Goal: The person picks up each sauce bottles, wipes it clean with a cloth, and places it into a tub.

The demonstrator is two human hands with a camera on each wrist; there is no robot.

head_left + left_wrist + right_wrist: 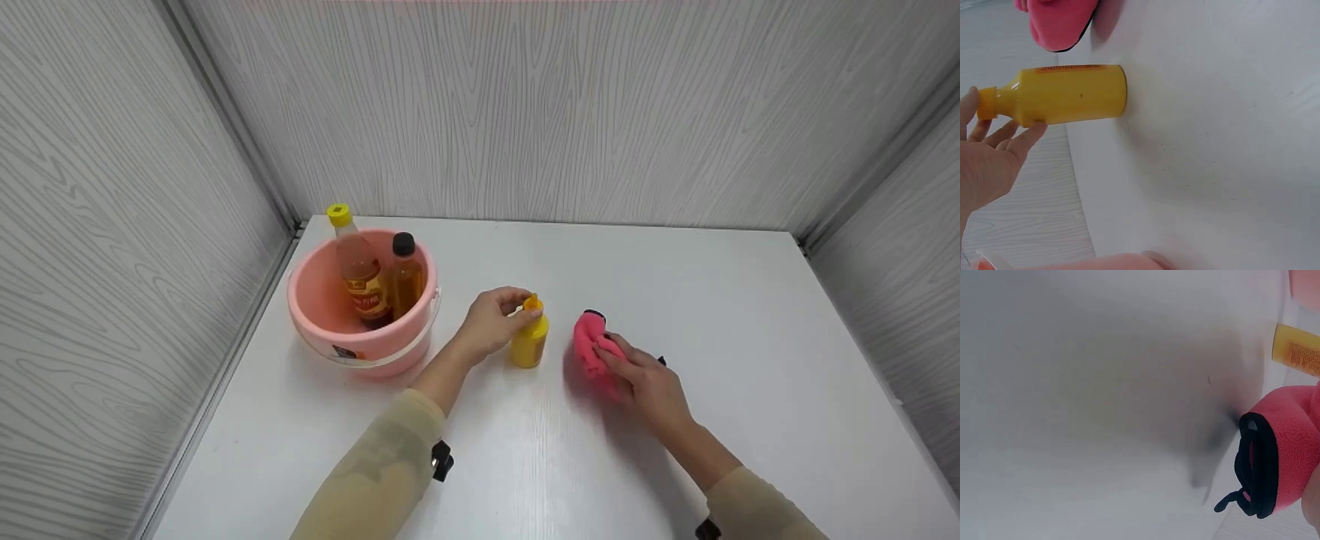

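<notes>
So the white table (750, 315) is sitting boxed in by grey walls on three sides — lots of bare room on its right half. One pink bucket (319, 300) is standing near the left edge, holding two bottles. One yellow bottle (529, 342) is standing upright mid-table, left hand (491, 321) pinching its orange cap. Right hand (649, 382) is gripping one pink cloth (589, 341) just beside it.

No wording can be read. The yellow-capped bottle (358, 271) in the pink bucket (322, 315), at ten o'clock on the desk (750, 360), bears a red label with illegible print; the yellow bottle (1296, 350) carries blurred small print.
</notes>
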